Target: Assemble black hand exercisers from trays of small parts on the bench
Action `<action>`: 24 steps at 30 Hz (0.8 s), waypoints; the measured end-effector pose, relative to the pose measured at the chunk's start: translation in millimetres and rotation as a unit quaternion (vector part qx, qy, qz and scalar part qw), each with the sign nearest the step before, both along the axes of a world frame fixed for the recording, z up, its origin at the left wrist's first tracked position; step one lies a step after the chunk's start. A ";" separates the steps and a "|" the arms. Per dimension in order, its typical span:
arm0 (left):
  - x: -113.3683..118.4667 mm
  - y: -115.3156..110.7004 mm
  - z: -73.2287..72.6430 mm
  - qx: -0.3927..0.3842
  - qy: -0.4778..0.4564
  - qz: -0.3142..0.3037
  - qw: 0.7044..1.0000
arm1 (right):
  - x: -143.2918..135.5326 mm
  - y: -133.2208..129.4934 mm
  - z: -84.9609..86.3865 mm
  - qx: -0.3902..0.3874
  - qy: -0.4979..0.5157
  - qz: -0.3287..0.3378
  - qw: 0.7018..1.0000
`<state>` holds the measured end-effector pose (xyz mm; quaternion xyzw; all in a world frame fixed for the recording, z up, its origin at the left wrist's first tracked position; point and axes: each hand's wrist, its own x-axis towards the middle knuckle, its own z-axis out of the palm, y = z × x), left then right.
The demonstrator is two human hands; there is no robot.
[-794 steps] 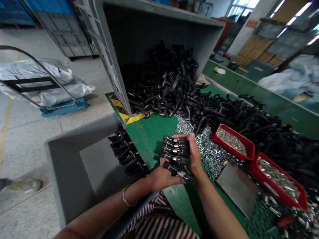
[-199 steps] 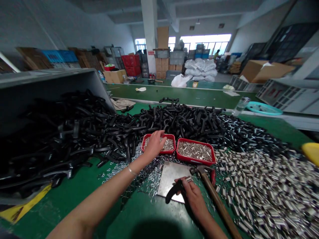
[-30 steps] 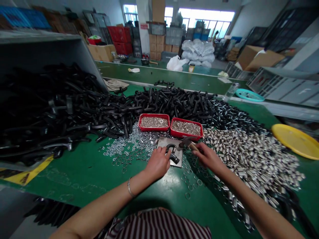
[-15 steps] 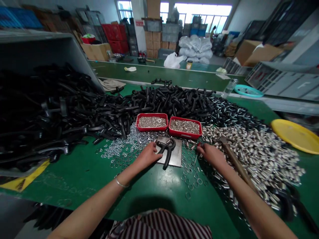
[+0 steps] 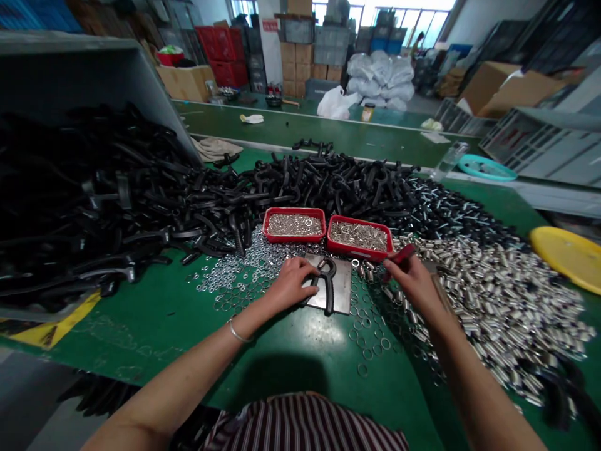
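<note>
My left hand point(image 5: 295, 282) is closed, thumb and fingers pinching the left leg of a black two-legged handle piece point(image 5: 329, 291). That piece has a curved hook-like top and lies on a square metal plate point(image 5: 344, 285). A small silver cylinder point(image 5: 322, 264) sits by its upper end, close to my left fingertips. To the right of the plate, my right hand point(image 5: 416, 282) is wrapped around a red-handled tool point(image 5: 402, 254), raised over loose metal cylinders; its working end cannot be made out. Thin metal rings point(image 5: 367, 324) lie between plate and hand.
Two red trays point(image 5: 294, 239) of small metal parts stand behind the plate. Black handle pieces point(image 5: 300, 181) are heaped beyond them and fill a grey bin point(image 5: 159, 94) at left. Silver cylinders point(image 5: 507, 294) cover the right side, near a wooden-handled hammer point(image 5: 444, 294) and yellow lid point(image 5: 570, 257).
My right hand has lifted the red-handled tool, whose handle now points up and right. My left hand has shifted its hold on the handle piece, which stands more upright. The view has shifted slightly.
</note>
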<state>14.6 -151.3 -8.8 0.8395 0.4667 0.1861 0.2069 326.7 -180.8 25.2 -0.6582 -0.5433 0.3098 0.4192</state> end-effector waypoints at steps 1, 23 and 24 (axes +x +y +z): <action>1.8 0.0 -2.0 -0.003 -0.012 -0.005 1.000 | -13.1 0.2 2.8 0.024 0.081 0.024 0.996; -51.9 164.9 37.4 0.088 0.275 0.079 0.954 | -23.4 51.3 19.1 -0.009 -0.398 0.168 0.902; -51.0 166.2 37.3 0.092 0.275 0.077 0.954 | -34.0 64.8 20.1 0.016 -0.384 0.194 0.903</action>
